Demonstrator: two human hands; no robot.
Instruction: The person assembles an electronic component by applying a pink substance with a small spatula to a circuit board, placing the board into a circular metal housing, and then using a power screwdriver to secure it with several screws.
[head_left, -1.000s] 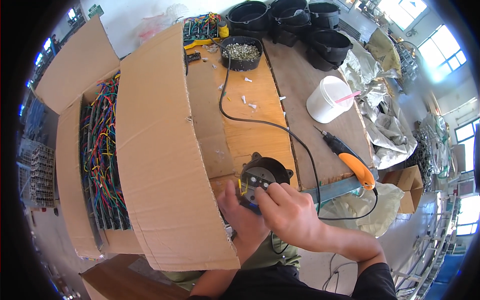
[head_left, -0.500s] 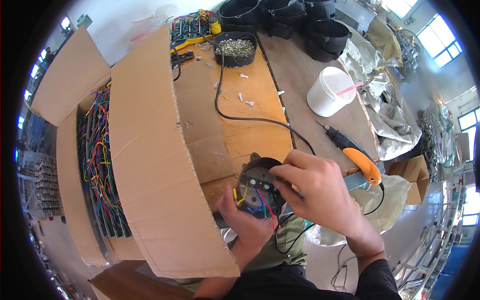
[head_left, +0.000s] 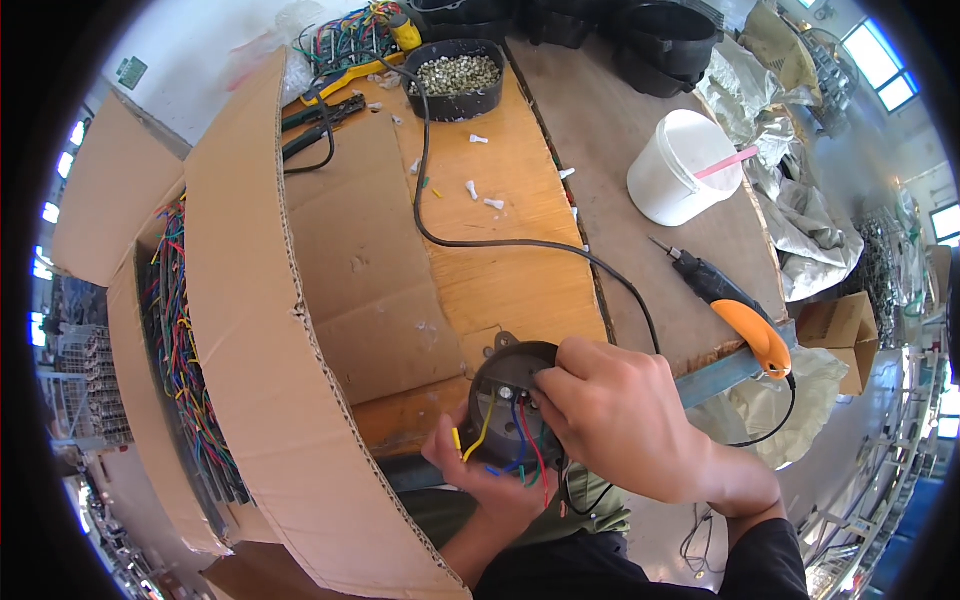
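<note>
A round black plastic housing [head_left: 485,390] with mounting ears is tilted toward me just over the table's near edge. My left hand [head_left: 500,497] supports it from below and the left side, fingers curled round it. Yellow [head_left: 484,437], blue [head_left: 518,440] and red [head_left: 533,442] wires and a green one come from a terminal block [head_left: 507,393] inside; a screw head shows on the block. My right hand [head_left: 625,420] reaches in from the right, thumb and fingers pinched together at the block's right end. Whatever sits between these fingertips is hidden. A black cable hangs beneath the housing.
A cardboard box [head_left: 240,250] full of coloured wires stands left. Farther back are pliers [head_left: 325,125], a black tub of small metal parts [head_left: 455,105] and scattered white caps [head_left: 493,204]. On the right lie a white bucket [head_left: 660,180] and an orange-and-black electric screwdriver [head_left: 745,315].
My head view has shifted, so the table things sit differently in the picture. My right fingertips have drawn closer together at the block. My left hand still holds the housing.
</note>
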